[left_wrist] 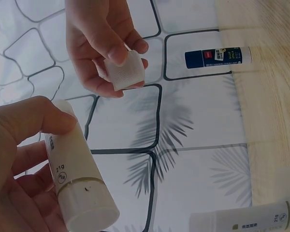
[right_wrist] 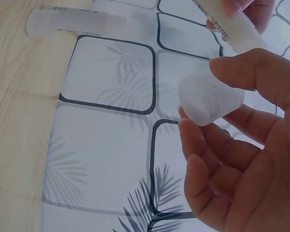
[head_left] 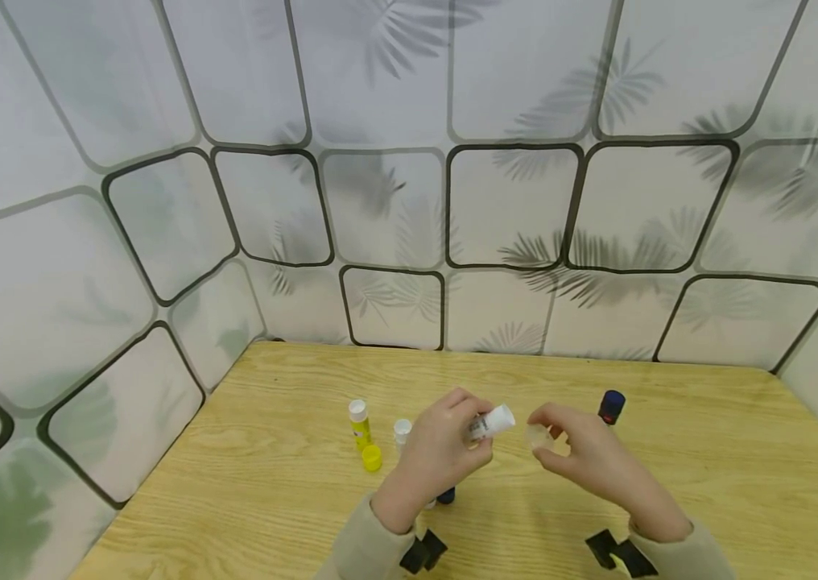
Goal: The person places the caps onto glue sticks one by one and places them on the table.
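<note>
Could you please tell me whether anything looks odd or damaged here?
One small dark speck stands out on the pale end of the white glue stick in the left hand; dirt or damage, I cannot tell.

Passable over the tabletop (head_left: 735, 451) right of the dark blue glue stick (head_left: 611, 408) and behind it. Blocked in front of it by the right hand (head_left: 590, 453); left of it by a translucent cap (head_left: 539, 437), raised white glue stick (head_left: 496, 420) and left hand (head_left: 440, 441); farther left by a second white stick (head_left: 402, 428), yellow glue stick (head_left: 361, 432) and yellow cap (head_left: 371, 457).
</note>
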The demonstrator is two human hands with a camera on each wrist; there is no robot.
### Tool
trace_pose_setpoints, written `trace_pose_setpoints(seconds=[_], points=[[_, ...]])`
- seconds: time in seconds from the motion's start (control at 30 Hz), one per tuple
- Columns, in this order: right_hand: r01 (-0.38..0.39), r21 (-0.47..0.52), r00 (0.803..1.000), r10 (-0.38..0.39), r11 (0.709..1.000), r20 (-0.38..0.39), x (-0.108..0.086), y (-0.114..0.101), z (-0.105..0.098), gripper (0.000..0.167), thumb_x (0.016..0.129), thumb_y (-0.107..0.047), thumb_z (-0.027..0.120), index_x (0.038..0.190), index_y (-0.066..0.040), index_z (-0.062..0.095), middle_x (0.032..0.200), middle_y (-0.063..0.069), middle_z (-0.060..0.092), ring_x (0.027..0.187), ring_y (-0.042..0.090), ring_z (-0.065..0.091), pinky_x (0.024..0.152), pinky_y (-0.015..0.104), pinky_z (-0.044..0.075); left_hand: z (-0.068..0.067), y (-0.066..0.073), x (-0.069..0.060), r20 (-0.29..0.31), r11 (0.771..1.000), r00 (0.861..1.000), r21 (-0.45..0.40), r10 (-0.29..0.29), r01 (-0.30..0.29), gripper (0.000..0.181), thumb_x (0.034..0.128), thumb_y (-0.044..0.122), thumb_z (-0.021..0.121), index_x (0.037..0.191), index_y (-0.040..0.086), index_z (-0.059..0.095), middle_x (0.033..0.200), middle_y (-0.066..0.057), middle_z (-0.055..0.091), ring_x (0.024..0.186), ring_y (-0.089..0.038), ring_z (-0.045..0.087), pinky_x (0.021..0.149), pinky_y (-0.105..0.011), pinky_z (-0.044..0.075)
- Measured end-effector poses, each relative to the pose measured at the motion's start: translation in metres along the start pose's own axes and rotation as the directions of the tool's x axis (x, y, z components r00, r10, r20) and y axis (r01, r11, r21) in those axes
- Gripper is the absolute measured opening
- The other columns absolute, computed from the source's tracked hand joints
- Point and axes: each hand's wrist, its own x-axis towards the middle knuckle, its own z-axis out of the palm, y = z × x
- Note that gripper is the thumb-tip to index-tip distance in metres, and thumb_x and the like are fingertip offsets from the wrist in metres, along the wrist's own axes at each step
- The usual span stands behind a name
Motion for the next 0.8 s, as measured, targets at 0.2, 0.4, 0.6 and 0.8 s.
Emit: trace_pose_setpoints(seconds=[0.2, 0.4, 0.6, 0.8], points=[[-0.016, -0.015, 0.997, 0.015, 1.0, -0.076, -0.0009, -0.0021, -0.0008, 0.027, 0.072, -0.006, 0.071, 0.098, -0.008, 0.062, 0.087, -0.003, 0.059, 0.073, 0.011, 0.053, 0.057, 0.027, 0.043, -0.0006, 0.0012, 0.0004, 0.012, 1.0, 1.0, 0.024, 0.017, -0.017, 0.027, 0.0712, 0.01, 0.069, 0.098, 0.009, 0.063, 0.089, 0.002, 0.056, 0.071, -0.002, 0.051, 0.062, -0.01, 0.042], [-0.025, 0.027, 0.993, 0.028, 0.999, -0.118, -0.0009, -0.003, 0.0002, 0.032, 0.071, -0.003, 0.071, 0.1, -0.005, 0.06, 0.085, -0.002, 0.058, 0.075, 0.015, 0.056, 0.064, 0.031, 0.049, 0.0, 0.0013, 0.0007, 0.028, 0.999, 0.999, 0.029, 0.024, -0.024, 0.027, 0.0717, 0.009, 0.069, 0.098, 0.008, 0.063, 0.089, 0.002, 0.056, 0.072, -0.003, 0.052, 0.063, -0.01, 0.042], [-0.04, 0.079, 0.99, 0.051, 0.996, -0.135, -0.001, -0.0038, 0.0007, 0.029, 0.07, -0.001, 0.072, 0.091, -0.007, 0.053, 0.081, -0.004, 0.057, 0.074, 0.013, 0.057, 0.064, 0.025, 0.048, 0.0005, 0.0011, 0.0011, 0.026, 0.999, 0.999, 0.02, 0.041, -0.042, 0.027, 0.0713, 0.009, 0.069, 0.097, 0.008, 0.063, 0.089, 0.002, 0.056, 0.073, -0.003, 0.051, 0.064, -0.01, 0.042], [-0.014, 0.077, 0.983, 0.028, 0.997, -0.179, -0.0017, -0.005, 0.0005, 0.031, 0.068, 0.0, 0.073, 0.087, -0.008, 0.05, 0.078, -0.006, 0.056, 0.071, 0.01, 0.057, 0.062, 0.024, 0.048, 0.001, 0.0006, 0.0008, 0.02, 0.998, 0.998, -0.007, 0.055, -0.055, 0.027, 0.0719, 0.008, 0.069, 0.098, 0.007, 0.063, 0.09, 0.001, 0.055, 0.073, -0.003, 0.05, 0.064, -0.009, 0.041]])
